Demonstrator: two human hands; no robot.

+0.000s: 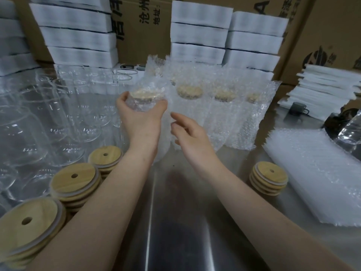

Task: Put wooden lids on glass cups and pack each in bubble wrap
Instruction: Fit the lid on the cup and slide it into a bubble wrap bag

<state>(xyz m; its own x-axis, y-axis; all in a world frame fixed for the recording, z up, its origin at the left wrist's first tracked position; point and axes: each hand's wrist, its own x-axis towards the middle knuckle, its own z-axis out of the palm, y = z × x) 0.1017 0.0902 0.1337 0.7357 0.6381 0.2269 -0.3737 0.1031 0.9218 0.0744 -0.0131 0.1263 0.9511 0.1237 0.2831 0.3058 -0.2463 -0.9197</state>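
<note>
On the steel table [185, 222], cardboard boxes [322, 36] stand behind wrapped cups [214, 106].

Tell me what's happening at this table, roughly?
A person is packing lidded glass cups in bubble wrap. The left hand grips a wrapped cup near its wooden lid, while the right hand hangs open beside it, touching nothing clearly. Three wrapped cups stand behind. Bare glass cups wait on the left, with lid stacks nearby and flat bubble-wrap bags on the right.

tan wooden lids [75, 178], clear bubble wrap [316, 173]
</note>
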